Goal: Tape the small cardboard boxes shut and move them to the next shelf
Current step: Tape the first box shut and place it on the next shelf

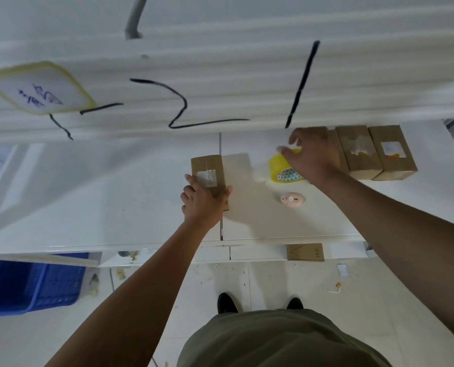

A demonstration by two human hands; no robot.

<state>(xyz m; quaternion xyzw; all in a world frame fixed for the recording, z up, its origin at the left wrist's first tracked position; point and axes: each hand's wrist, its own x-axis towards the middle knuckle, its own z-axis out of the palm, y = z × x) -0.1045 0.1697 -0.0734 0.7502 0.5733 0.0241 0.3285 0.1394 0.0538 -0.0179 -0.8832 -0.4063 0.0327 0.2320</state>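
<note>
White shelf (114, 181) beneath marker-scrawled beam (220, 75), blue crate (35, 284) left, littered floor (273, 282).

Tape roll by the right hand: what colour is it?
Yellow tape roll, triangle-patterned core; head view shows it.

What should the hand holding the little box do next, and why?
Probably slide the box a bit further left and let go. The left hand grips it right beside the shelf seam, and it seems already taped, while the right hand holds the yellow tape roll.
</note>
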